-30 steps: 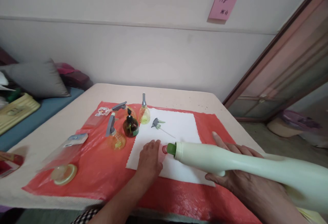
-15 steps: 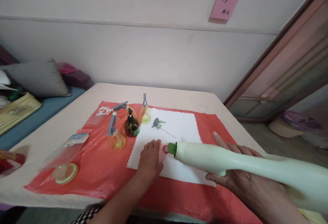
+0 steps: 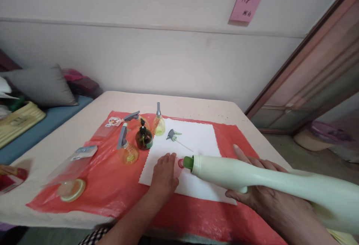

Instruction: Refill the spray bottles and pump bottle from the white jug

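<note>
The wall (image 3: 168,58) stands behind the pale surface (image 3: 196,103), which carries a red plastic sheet (image 3: 101,189). The big pale green bottle (image 3: 224,168) lies tilted nearly flat above the sheet. The right hand (image 3: 272,200) holds it from beneath and behind, fingers spread along its far side. A white sheet (image 3: 196,135) lies on the red one. The left hand (image 3: 164,174) is closed around a small clear pinkish bottle (image 3: 177,167) over the white sheet, its red-ringed neck against the green spout (image 3: 188,162) of the big bottle. Whether liquid passes between them cannot be told.

Left of the white sheet, a yellowish spray bottle (image 3: 129,153) stands near a dark pump bottle (image 3: 144,139), with another spray bottle (image 3: 135,117) partly hidden behind it. A third spray bottle (image 3: 159,124) stands at the white sheet's far left corner. A clear plastic packet (image 3: 73,163) and a round lid (image 3: 73,191) lie farther left. A loose spray head (image 3: 171,136) with a thin tube lies on the white sheet.
</note>
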`<state>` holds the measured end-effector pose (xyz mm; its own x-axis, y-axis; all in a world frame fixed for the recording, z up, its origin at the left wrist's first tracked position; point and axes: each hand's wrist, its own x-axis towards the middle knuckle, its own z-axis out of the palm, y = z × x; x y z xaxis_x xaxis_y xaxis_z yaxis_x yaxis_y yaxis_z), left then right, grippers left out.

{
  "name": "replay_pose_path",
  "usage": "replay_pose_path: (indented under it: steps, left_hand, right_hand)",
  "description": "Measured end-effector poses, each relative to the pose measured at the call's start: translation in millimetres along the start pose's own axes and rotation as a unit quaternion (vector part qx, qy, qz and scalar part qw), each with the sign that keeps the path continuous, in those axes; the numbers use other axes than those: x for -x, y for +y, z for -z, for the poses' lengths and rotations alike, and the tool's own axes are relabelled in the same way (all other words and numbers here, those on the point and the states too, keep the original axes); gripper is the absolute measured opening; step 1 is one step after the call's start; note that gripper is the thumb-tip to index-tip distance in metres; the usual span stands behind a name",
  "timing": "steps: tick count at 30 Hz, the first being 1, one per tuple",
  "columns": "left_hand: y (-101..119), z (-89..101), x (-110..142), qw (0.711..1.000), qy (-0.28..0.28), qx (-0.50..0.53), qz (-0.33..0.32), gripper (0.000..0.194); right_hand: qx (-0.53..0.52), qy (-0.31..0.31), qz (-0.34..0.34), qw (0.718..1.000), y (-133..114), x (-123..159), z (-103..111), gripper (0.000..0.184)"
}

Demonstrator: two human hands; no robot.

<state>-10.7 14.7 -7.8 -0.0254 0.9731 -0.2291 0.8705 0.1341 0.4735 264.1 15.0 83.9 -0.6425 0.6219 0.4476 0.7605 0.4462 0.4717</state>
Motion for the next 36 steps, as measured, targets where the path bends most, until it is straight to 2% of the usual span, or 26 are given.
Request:
replay_pose_path:
  steps: [6,14,36]
  left_hand:
    - [-1,-1.5,-1,1.0,0.0,-0.002,-0.007,0.087]
    - [2,1.2,1,1.0,-0.006,-0.002,0.004,0.086]
    - [-2,-3.2,-2,1.0,-0.001,-0.012,-0.005,0.087]
  right_hand:
    - [-0.006,-0.001,-0.004,1.0,0,0,2,0.091]
    - [-0.06,-0.028,-0.027,0.997,0,8,-6,0.085]
    - [-0.042,-0.043,-0.02,0.998,-2,12,-8,0.08]
